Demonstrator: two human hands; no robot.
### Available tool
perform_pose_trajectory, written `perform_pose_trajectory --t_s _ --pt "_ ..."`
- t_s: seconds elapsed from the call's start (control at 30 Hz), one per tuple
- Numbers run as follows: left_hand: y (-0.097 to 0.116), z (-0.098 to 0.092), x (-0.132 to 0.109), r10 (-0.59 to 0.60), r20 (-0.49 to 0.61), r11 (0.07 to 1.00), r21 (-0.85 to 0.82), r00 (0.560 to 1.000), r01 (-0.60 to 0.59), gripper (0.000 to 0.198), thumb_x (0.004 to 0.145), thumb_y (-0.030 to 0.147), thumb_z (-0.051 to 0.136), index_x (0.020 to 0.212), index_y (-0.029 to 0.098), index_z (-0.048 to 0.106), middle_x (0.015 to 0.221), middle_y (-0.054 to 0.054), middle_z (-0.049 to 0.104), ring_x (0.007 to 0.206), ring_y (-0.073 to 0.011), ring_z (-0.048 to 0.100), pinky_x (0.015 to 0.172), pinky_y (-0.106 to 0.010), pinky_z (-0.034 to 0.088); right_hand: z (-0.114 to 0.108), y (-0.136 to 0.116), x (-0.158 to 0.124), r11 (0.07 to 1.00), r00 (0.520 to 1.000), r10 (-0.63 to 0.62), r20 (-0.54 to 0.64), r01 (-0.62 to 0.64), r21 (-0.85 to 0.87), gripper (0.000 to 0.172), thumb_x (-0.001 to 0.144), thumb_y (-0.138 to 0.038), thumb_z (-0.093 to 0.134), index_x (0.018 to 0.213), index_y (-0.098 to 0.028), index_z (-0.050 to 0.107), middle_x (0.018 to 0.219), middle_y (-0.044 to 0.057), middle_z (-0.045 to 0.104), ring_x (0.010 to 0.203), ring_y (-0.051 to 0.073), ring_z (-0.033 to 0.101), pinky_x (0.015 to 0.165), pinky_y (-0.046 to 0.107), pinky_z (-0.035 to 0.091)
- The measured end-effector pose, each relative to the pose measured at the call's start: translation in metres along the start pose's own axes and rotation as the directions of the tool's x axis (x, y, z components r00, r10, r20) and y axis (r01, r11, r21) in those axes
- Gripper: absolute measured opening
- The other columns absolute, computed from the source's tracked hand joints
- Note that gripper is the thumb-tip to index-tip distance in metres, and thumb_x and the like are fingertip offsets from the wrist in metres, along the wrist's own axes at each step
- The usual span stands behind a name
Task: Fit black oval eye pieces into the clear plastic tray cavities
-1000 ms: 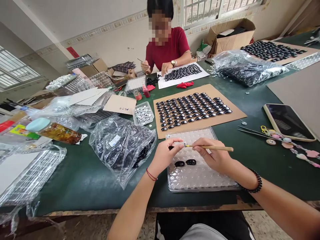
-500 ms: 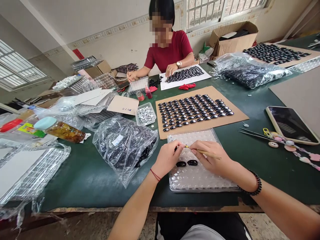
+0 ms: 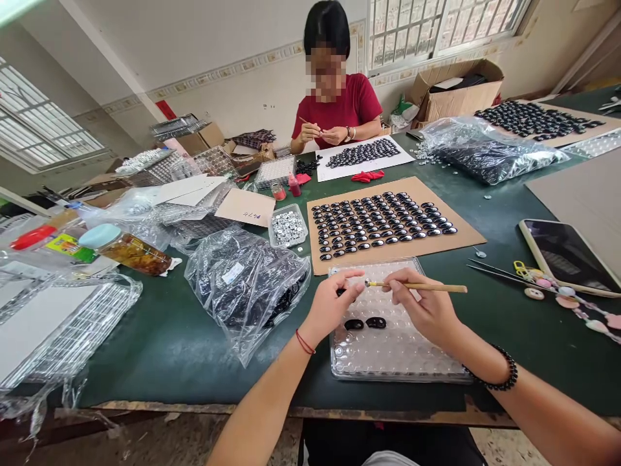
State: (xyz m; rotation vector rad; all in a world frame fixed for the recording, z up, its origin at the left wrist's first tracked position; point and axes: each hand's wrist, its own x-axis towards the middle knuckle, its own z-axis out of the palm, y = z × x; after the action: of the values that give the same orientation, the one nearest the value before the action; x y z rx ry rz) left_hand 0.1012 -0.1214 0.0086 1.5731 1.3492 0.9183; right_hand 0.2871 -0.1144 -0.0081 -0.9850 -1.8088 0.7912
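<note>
Green tabletop (image 3: pixel 194 382), busy w/ stuff: black pcs (image 3: pixel 388 220) in rows on a card (image 3: pixel 460 241), a plastic bag (image 3: pixel 242 285) and a tub (image 3: pixel 288 244) of silver bits on the left, co-worker (image 3: pixel 359 103) opp. L hand (image 3: pixel 334 303) grip: pinching a small silver stud (image 3: pixel 367 283) at the tips of thumb & finger, w/ a dark pc (image 3: pixel 341 292) partly hidden by the same fingers. R hand (image 3: pixel 429 309) grip: closed on a thin stick (image 3: pixel 441 288), pen-style, tip right at the stud; can't tell if they touch. Both are over a clear tray (image 3: pixel 398 366), where 2 curved pcs (image 3: pixel 376 322) lie side by side, just apart. To do it well, IMO: pinch the stud light but firm so it won't spin, thumb off its face; fingers close to the stick's tip = good control; use min. pressure, small moves; brace R wrist if it wobbles; stay low over the tray so a dropped stud lands there; mind the 2 pcs below, esp. w/ the L palm so near.
</note>
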Motion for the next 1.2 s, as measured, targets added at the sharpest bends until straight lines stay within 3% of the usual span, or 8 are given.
perform_pose_trajectory --t_s 0.23,0.4,0.53,0.7,0.77,0.83,0.97,1.2 --pt "0.001 0.004 0.001 -0.009 0.065 1.0 -0.023 0.998 0.011 0.03 0.076 0.039 0.056 0.093 0.017 0.067 0.057 0.003 0.044 0.053 -0.0103 0.037 0.053 -0.022 0.032 0.002 -0.005 0.002 0.92 0.992 0.122 0.009 -0.117 0.374 0.019 0.088 -0.031 0.045 0.08 -0.017 0.056 0.067 0.002 0.056 0.054 0.011 0.052 0.049 0.024 0.044" --pt "0.004 0.008 -0.001 0.028 0.056 0.999 0.023 0.998 -0.029 0.029 0.076 0.037 0.057 0.094 0.017 0.067 0.054 0.003 0.042 0.052 -0.0101 0.038 0.052 -0.022 0.033 0.0 -0.008 0.003 0.872 0.987 0.16 -0.013 -0.135 0.471 0.02 0.086 -0.032 0.047 0.078 -0.017 0.057 0.063 0.002 0.056 0.05 0.01 0.051 0.046 0.023 0.042" --pt "0.009 0.0 0.004 0.056 0.061 0.993 0.105 0.997 -0.063 0.028 0.076 0.039 0.057 0.09 0.017 0.068 0.062 0.0 0.056 0.058 -0.0124 0.048 0.058 -0.023 0.039 -0.001 -0.008 0.003 0.84 0.979 0.191 -0.073 -0.124 0.528 0.02 0.086 -0.031 0.048 0.075 -0.017 0.056 0.061 0.001 0.056 0.046 0.009 0.048 0.044 0.023 0.04" --pt "0.014 -0.039 0.032 0.062 -0.277 0.991 0.135 0.959 -0.025 0.028 0.075 0.039 0.056 0.082 0.014 0.068 0.08 -0.006 0.066 0.075 -0.017 0.056 0.069 -0.026 0.042 -0.005 -0.007 0.006 0.807 0.956 0.231 -0.183 -0.083 0.585 0.02 0.085 -0.031 0.048 0.073 -0.017 0.055 0.061 0.0 0.056 0.044 0.008 0.048 0.042 0.023 0.039" --pt "0.017 -0.046 0.038 0.056 -0.338 0.992 0.123 0.94 -0.014 0.03 0.075 0.039 0.056 0.087 0.014 0.068 0.081 -0.006 0.066 0.074 -0.0163 0.056 0.068 -0.026 0.042 -0.006 -0.007 0.007 0.815 0.954 0.233 -0.19 -0.085 0.573 0.02 0.085 -0.031 0.048 0.073 -0.017 0.055 0.06 0.0 0.056 0.043 0.008 0.047 0.043 0.023 0.039" --pt "0.019 -0.039 0.036 0.038 -0.254 0.994 0.106 0.967 -0.011 0.032 0.074 0.039 0.057 0.091 0.015 0.068 0.073 -0.003 0.064 0.064 -0.0135 0.053 0.061 -0.024 0.04 -0.006 -0.008 0.007 0.829 0.957 0.226 -0.185 -0.089 0.553 0.02 0.085 -0.032 0.047 0.074 -0.017 0.055 0.06 0.0 0.056 0.043 0.008 0.047 0.045 0.024 0.04" --pt "0.02 -0.002 0.02 -0.051 0.097 0.998 -0.037 0.994 0.055 0.037 0.073 0.044 0.058 0.097 0.016 0.068 0.063 0.001 0.056 0.049 -0.0075 0.039 0.048 -0.021 0.03 -0.005 -0.009 0.007 0.825 0.959 0.217 -0.185 -0.079 0.559 0.02 0.086 -0.033 0.047 0.076 -0.018 0.054 0.06 0.0 0.056 0.043 0.009 0.047 0.043 0.023 0.039" --pt "0.017 0.014 0.007 -0.135 0.074 0.955 -0.256 0.988 0.15 0.049 0.071 0.052 0.058 0.098 0.012 0.065 0.055 0.005 0.036 0.043 -0.0039 0.022 0.041 -0.02 0.017 -0.005 -0.009 0.005 0.858 0.962 0.185 -0.202 -0.058 0.51 0.022 0.086 -0.035 0.045 0.074 -0.018 0.053 0.061 -0.001 0.055 0.043 0.008 0.046 0.043 0.023 0.038"
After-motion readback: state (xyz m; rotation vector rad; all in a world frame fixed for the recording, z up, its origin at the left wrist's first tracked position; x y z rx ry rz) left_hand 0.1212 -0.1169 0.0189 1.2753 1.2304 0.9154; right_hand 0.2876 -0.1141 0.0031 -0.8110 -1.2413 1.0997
